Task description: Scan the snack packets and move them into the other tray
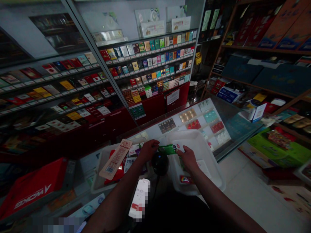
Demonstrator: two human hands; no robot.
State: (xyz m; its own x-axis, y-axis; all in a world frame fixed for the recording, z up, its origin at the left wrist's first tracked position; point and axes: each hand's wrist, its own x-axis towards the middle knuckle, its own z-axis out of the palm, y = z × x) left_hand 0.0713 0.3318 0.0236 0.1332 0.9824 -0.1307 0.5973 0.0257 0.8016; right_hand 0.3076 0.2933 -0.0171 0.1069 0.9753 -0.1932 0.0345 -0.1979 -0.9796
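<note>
A green snack packet is stretched between my two hands, just above a round black scanner-like device. My left hand pinches its left end; my right hand grips its right end over the right white bin. Inside that bin lie a small colourful packet and a white item. The left white bin is full of snack packs, among them a long pink-beige pack, a red packet and a white-and-dark packet.
Both bins stand on a glass counter with small boxes displayed under it. A lit phone is near my body. At left sits a red box. Shelves of cigarette packs line the back; a green box is at right.
</note>
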